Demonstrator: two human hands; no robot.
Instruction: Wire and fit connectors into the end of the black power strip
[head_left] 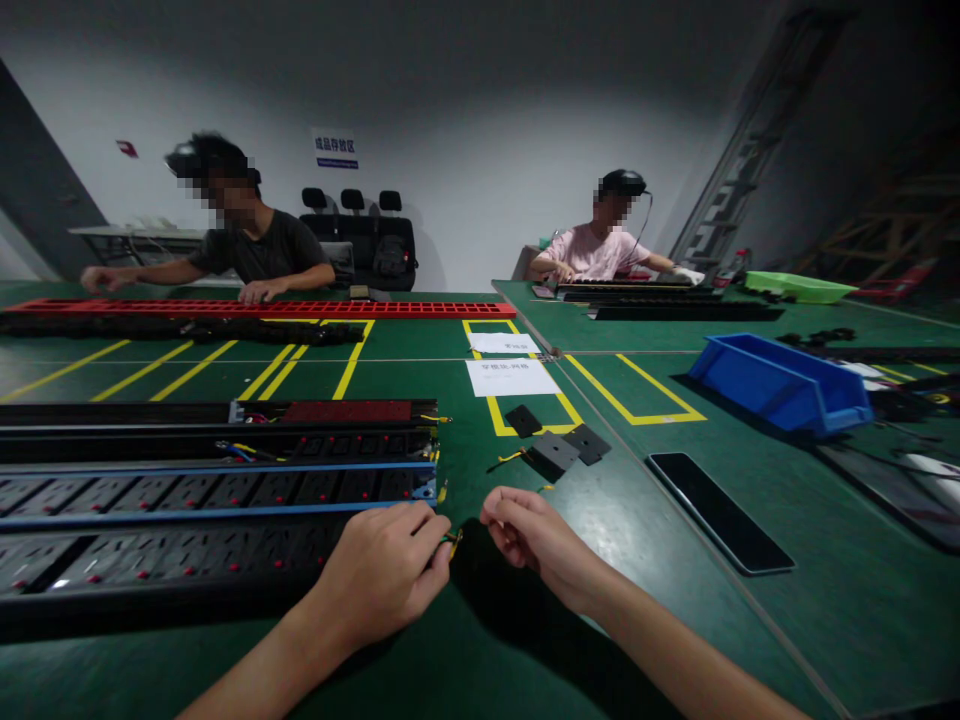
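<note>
While left hand (394, 562) pinches slim green-yellow wire (451, 537), right hand (534, 538), at the wire's three o'clock, presses curled fingertips together.

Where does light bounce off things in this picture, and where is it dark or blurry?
Head view: pale glare on the green tabletop, left of the phone; head view: a dark shadow along the near side of the blue bin; head view: upper right corner dim and soft.

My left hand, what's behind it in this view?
The front black socket strip runs behind your left hand, and a wire pokes out past it. The strip's right end is covered, so I can't see it.
</note>
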